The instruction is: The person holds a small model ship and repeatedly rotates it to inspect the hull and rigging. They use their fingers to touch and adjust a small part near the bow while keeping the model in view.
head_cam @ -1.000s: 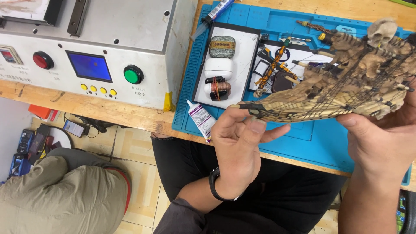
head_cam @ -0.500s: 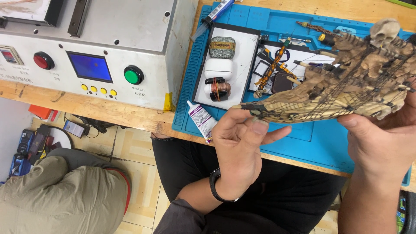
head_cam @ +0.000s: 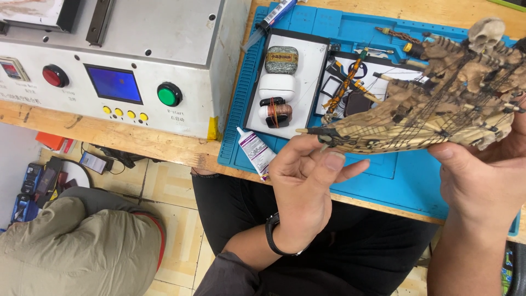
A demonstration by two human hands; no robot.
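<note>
In the head view, a tan model ship point(head_cam: 433, 109) with dark rigging runs lengthwise from frame centre to upper right above the blue mat point(head_cam: 383, 181), its stern cupped in the closed right hand point(head_cam: 482, 181), its pointed bow pinched by the left hand point(head_cam: 307, 181) below.

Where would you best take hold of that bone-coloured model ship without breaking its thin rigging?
Grip the model ship by its solid hull, from below. The right hand cups the hull's underside there, while the left hand only steadies the pointed bow tip with its fingers. The threads and masts on the upper side look fragile, so coming from above would probably risk crushing them.
</note>
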